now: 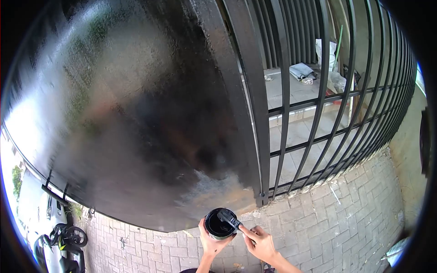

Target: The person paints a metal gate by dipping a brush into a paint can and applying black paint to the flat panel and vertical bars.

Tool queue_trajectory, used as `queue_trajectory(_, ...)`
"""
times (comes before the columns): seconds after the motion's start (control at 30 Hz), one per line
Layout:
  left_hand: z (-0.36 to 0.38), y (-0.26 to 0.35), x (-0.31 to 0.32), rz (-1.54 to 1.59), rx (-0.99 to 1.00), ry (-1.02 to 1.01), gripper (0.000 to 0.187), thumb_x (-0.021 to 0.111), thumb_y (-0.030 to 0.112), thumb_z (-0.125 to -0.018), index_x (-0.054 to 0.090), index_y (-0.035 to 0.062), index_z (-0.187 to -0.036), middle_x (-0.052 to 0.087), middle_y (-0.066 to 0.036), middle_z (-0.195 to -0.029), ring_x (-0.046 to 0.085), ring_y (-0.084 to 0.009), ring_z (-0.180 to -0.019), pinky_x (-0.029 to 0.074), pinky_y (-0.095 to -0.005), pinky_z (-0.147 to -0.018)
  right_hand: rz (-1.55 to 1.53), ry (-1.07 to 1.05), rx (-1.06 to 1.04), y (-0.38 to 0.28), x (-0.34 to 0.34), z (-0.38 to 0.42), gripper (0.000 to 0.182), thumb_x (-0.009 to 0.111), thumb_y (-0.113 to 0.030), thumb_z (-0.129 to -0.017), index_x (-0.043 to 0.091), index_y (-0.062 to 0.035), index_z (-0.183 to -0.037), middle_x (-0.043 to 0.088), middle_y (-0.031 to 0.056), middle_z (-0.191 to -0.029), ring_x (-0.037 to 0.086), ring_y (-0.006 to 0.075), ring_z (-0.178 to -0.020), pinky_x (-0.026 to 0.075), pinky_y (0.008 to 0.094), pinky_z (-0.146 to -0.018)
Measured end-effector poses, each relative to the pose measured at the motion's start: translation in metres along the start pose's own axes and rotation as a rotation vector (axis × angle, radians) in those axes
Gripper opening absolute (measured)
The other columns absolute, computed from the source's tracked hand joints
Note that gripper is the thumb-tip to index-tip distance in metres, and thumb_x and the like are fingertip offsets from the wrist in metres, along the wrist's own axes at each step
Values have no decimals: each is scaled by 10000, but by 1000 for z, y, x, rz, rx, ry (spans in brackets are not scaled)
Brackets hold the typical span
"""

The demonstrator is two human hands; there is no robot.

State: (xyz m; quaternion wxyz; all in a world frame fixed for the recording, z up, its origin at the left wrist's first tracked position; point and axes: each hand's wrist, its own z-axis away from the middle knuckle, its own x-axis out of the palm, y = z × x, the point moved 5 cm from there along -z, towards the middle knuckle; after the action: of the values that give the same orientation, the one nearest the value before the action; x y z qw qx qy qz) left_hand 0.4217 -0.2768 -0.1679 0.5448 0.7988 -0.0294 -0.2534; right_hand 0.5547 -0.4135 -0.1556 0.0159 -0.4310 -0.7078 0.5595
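Observation:
My left hand (210, 243) is wrapped round a small can of black paint (217, 231), held upright near the bottom middle of the head view. A paintbrush (233, 221) with black-coated bristles rests over the can's opening, its head inside the rim. The fingers of my right hand (260, 242) close on its handle at the can's right side. In front of both hands stands a large metal gate panel (182, 136), mostly glossy black. Low on it, just above the can, shows a pale, rusty patch (218, 193).
Black vertical bars (285, 104) continue the gate to the right. Behind them lie a folded grey-white sheet (301, 71) and plastic bags (337, 82) on tiles. Brick paving (327, 227) runs underfoot. A motorcycle (68, 239) and a light-coloured car (53, 214) stand at the lower left.

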Motion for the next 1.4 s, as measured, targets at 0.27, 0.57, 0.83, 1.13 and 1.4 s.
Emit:
queue_trajectory(0.27, 20, -33, -39, 14, -16, 99, 1138, 925, 155, -455, 238, -16, -1346, 474, -163, -1232, 517, -257, -1134, 408, -380, -999, 3, 354, -117, -6, 63, -58, 476, 688, -66, -797, 618, -222, -1242, 497, 41, -716, 503, 181, -493, 453, 324, -446)
queue_trajectory(0.57, 27, -61, -34, 6, 5, 18, 1167, 928, 185, -452, 222, -6, -1361, 478, -149, -1245, 515, -252, -1152, 402, -389, -1016, 142, 599, -44, 74, 69, -39, 420, 681, 31, -778, 658, -112, -1172, 497, 77, -702, 478, 177, -523, 409, 284, -468)
queue_trajectory(0.83, 53, -70, -16, 168, -56, -41, 1112, 899, 105, -456, 221, 30, -1334, 485, -156, -1245, 539, -266, -1124, 416, -405, -994, 247, 688, -183, 114, 79, -54, 430, 694, 10, -766, 664, -145, -1166, 507, 49, -718, 498, 175, -519, 428, 288, -450)
queue_trajectory(1.13, 73, -93, -11, 91, -105, -81, 1127, 915, 199, -446, 251, 24, -1339, 485, -142, -1227, 533, -248, -1120, 434, -390, -977, 305, 579, -30, 197, 113, 12, 524, 689, -13, -743, 620, -210, -1223, 539, 53, -788, 557, 197, -551, 474, 321, -449)
queue_trajectory(1.4, 94, -131, 6, 58, -116, -54, 1119, 890, 179, -435, 248, 28, -1339, 489, -136, -1211, 536, -245, -1107, 443, -394, -969, 354, 511, 78, 296, 172, 21, 497, 660, -27, -791, 605, -212, -1249, 518, 61, -739, 532, 243, -525, 462, 352, -455)
